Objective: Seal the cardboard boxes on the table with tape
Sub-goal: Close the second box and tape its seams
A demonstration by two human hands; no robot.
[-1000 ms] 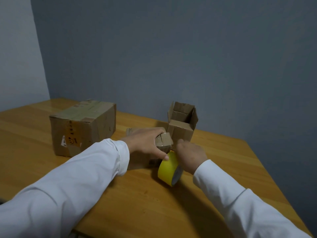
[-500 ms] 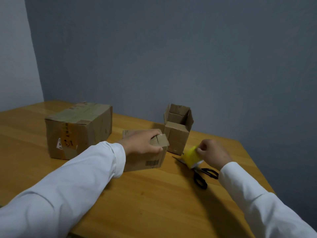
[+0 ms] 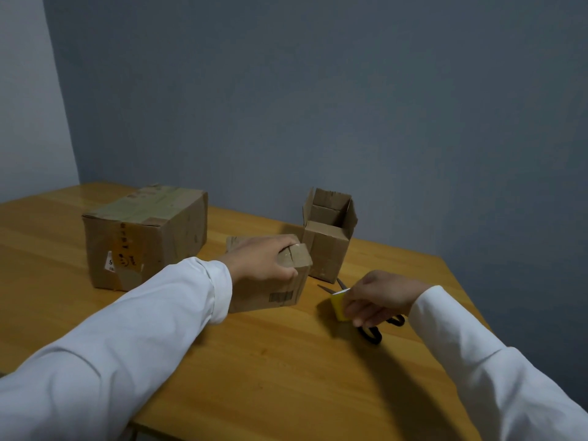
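Large taped brown cardboard box (image 3: 144, 235) far left on the wooden table (image 3: 270, 361). Left hand (image 3: 264, 261) curls over the small brown cardboard box (image 3: 270, 281), pinning its flaps shut. Open-topped cardboard box (image 3: 329, 232) behind. Right hand (image 3: 377, 297) grips the yellow tape roll (image 3: 339, 305) over black-handled scissors (image 3: 370, 329). Risk: flaps could spring up if the left hand eases; the tape may snag the scissors.

Dim, soft-shadowed, slightly blurry wide-angle view
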